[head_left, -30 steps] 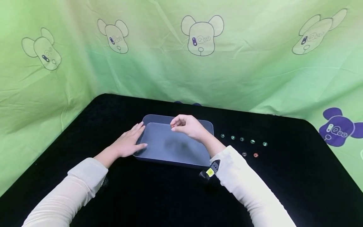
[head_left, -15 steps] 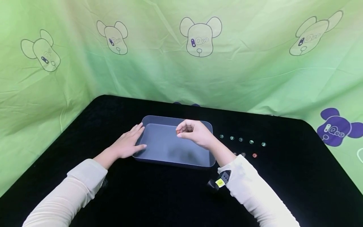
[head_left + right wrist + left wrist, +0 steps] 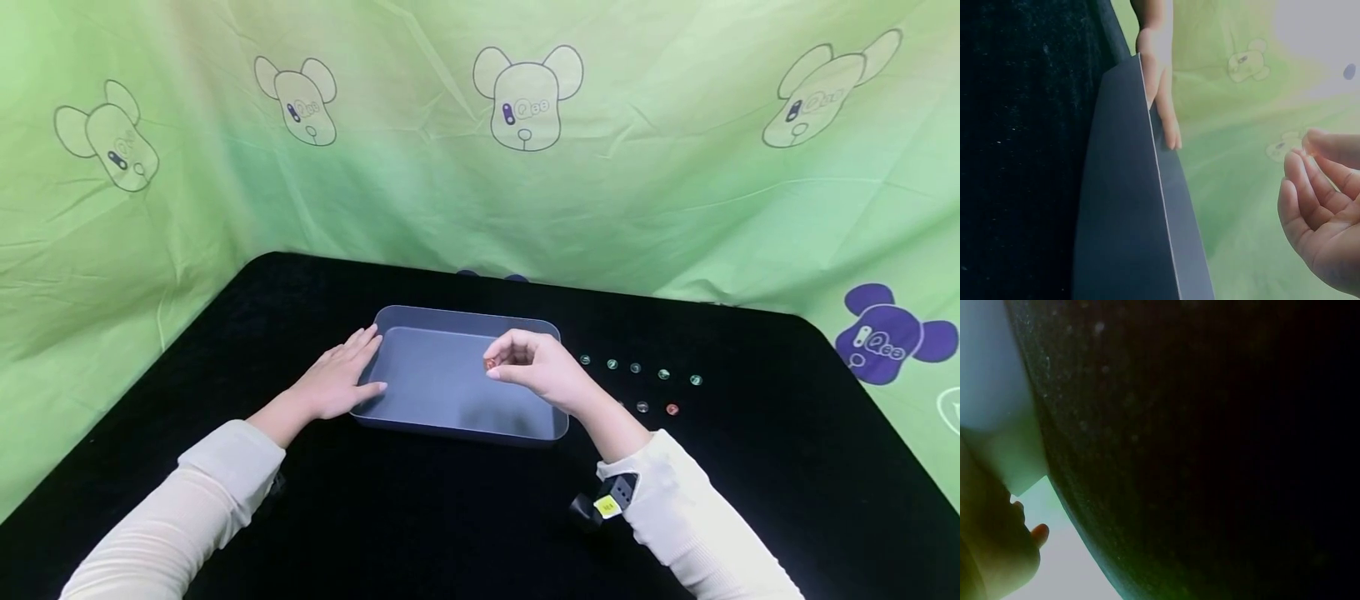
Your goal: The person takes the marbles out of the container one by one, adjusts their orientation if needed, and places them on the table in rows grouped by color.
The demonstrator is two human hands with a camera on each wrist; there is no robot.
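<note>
A shallow grey-blue rectangular tray [image 3: 442, 375] lies on the black cloth. My left hand [image 3: 335, 377] rests with straight fingers over its left rim; in the right wrist view the left hand [image 3: 1159, 87] shows at the tray's far end. Above the right part of the tray, my right hand [image 3: 542, 367] pinches a small orange-red disc [image 3: 491, 364] between thumb and fingertips. The right wrist view also has the right hand [image 3: 1325, 212], its fingertips gathered against the thumb and mostly covering the disc. Most of the left wrist view is dark cloth.
Right of the tray, several small greenish round discs [image 3: 636, 367] lie in a row. In front of them are a pale disc [image 3: 642, 407] and a red disc [image 3: 672, 409], with another partly behind the right wrist. A green printed curtain [image 3: 420, 167] surrounds the black table [image 3: 450, 533].
My right hand has moved right and a little toward the front over the tray, still pinching the orange-red disc. The left hand has stayed on the rim.
</note>
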